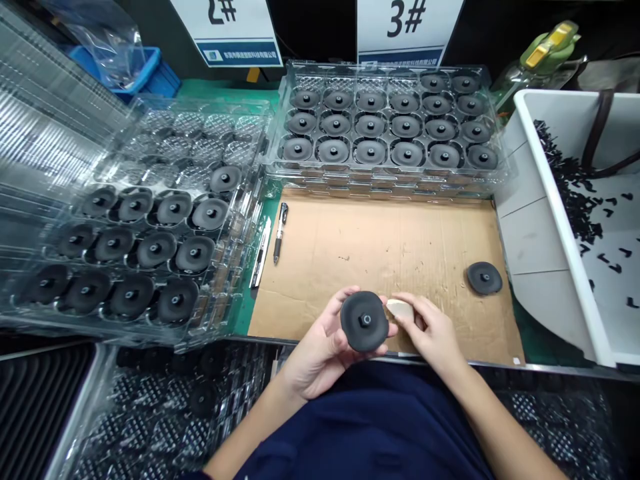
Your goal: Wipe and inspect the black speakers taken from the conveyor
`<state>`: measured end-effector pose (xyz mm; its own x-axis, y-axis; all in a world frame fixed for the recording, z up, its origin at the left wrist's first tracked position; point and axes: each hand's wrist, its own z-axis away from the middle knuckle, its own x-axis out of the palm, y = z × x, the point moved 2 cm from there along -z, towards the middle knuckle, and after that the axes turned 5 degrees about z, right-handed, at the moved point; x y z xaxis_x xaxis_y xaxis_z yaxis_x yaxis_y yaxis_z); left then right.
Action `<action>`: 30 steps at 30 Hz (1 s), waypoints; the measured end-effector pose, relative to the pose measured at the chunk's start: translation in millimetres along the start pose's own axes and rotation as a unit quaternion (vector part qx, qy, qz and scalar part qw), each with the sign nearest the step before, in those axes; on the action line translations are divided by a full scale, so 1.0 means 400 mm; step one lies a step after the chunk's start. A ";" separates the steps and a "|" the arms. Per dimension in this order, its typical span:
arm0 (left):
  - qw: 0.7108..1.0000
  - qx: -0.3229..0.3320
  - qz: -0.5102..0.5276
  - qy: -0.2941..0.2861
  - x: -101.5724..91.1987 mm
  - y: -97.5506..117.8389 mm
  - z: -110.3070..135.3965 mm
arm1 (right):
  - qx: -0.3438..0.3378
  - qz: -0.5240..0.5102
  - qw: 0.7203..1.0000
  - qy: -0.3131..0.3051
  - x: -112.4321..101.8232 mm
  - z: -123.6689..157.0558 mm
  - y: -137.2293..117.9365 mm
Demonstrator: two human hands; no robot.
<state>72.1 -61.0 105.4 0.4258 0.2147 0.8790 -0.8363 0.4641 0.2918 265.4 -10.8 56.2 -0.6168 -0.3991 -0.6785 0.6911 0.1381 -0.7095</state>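
Note:
A round black disc (365, 321) with a small hub in its middle is held over the near edge of the cardboard sheet (385, 253). My left hand (320, 347) grips it from the left with fingers curled round its rim. My right hand (431, 330) is closed on a small pale tool (400, 308) whose tip touches the disc's right edge. A second black disc (484, 277) lies loose on the cardboard at the right.
A clear tray (270, 160) at the back holds rows of black discs. Another clear tray (235, 267) at the left is partly filled. A black pen (279, 233) lies at the cardboard's left edge. A white bin (550, 200) with small black scraps stands at the right.

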 end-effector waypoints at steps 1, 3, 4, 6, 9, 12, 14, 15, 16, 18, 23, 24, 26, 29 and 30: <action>1.000 0.009 -0.003 0.006 0.002 0.000 -0.001 | -0.002 -0.011 1.000 -0.012 0.000 0.011 -0.011; 0.999 0.024 -0.008 0.024 0.006 0.001 -0.003 | 0.004 -0.044 0.998 -0.034 -0.005 0.030 -0.030; 0.999 0.032 -0.012 0.034 0.008 0.002 -0.005 | 0.013 -0.065 0.997 -0.041 -0.008 0.036 -0.038; 0.997 0.046 -0.017 0.051 0.013 0.003 -0.009 | 0.039 -0.109 0.992 -0.043 -0.014 0.045 -0.048; 0.996 0.064 -0.022 0.062 0.022 0.004 -0.012 | 0.066 -0.154 0.986 -0.023 -0.014 0.052 -0.050; 0.994 0.074 -0.029 0.069 0.026 0.004 -0.011 | 0.077 -0.173 0.982 -0.011 -0.007 0.058 -0.041; 0.994 0.074 -0.032 0.075 0.026 0.002 -0.009 | 0.082 -0.183 0.980 -0.004 -0.010 0.059 -0.039; 0.994 0.074 -0.033 0.079 0.026 0.000 -0.008 | 0.080 -0.189 0.979 0.001 -0.016 0.058 -0.041; 0.993 0.074 -0.032 0.082 0.025 -0.002 -0.007 | 0.075 -0.190 0.979 0.007 -0.028 0.055 -0.047; 0.993 0.076 -0.028 0.087 0.025 -0.009 -0.007 | 0.049 -0.178 0.983 0.018 -0.061 0.042 -0.073; 0.991 0.085 -0.030 0.095 0.032 -0.037 -0.010 | -0.087 -0.133 0.986 0.050 -0.132 0.002 -0.197; 0.991 0.081 -0.036 0.096 0.035 -0.040 -0.009 | -0.115 -0.130 0.982 0.071 -0.132 0.000 -0.222; 0.990 0.072 -0.053 0.107 0.040 -0.038 -0.007 | -0.182 -0.122 0.967 0.128 -0.119 0.005 -0.261; 0.981 0.102 -0.087 0.136 0.048 -0.018 -0.003 | -0.254 -0.126 0.951 0.121 -0.093 0.019 -0.287; 0.977 0.121 -0.099 0.146 0.051 -0.012 -0.003 | -0.260 -0.133 0.953 0.081 -0.089 0.020 -0.290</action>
<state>85.1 -57.8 121.7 0.6379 0.3937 0.6619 -0.7700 0.3122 0.5564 210.3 -19.8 164.0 -0.8227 -0.3435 -0.4530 0.2491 0.4985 -0.8303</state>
